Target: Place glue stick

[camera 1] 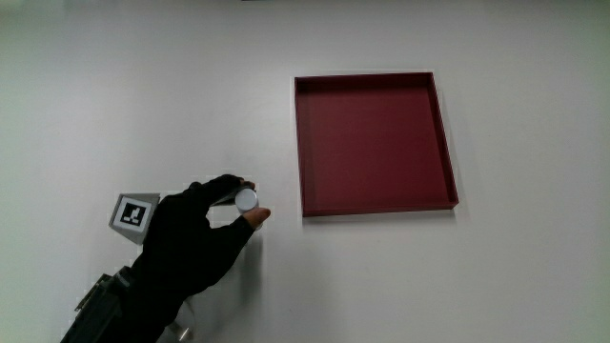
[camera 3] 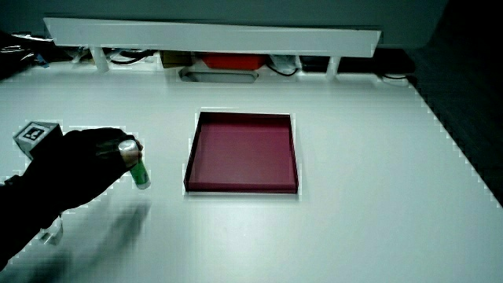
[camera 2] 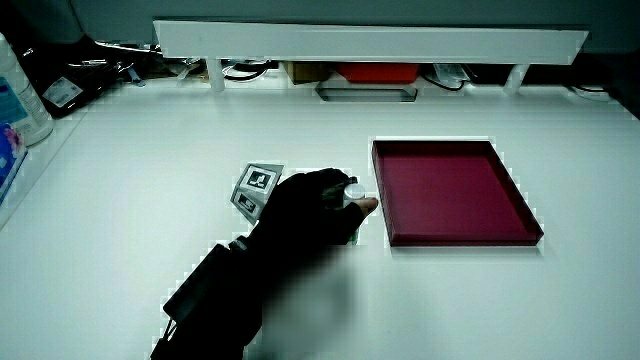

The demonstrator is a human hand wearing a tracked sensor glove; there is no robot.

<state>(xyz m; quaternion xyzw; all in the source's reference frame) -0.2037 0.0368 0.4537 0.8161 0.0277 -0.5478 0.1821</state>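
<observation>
The hand (camera 1: pixel 195 238) in its black glove grips a glue stick (camera 1: pixel 245 199) with a pale round cap, held upright between thumb and fingers. In a side view the glue stick (camera 3: pixel 137 167) shows a green body below the cap. The hand (camera 2: pixel 305 210) hovers over the white table (camera 1: pixel 477 276), beside the dark red tray (camera 1: pixel 375 143) and a little nearer to the person than the tray's middle. The tray (camera 3: pixel 244 152) holds nothing. A patterned cube (camera 1: pixel 132 212) sits on the back of the hand.
A low white partition (camera 2: pixel 370 40) runs along the table's edge farthest from the person, with cables and a red box (camera 2: pixel 378 72) under it. A white bottle (camera 2: pixel 20 100) stands at the table's edge.
</observation>
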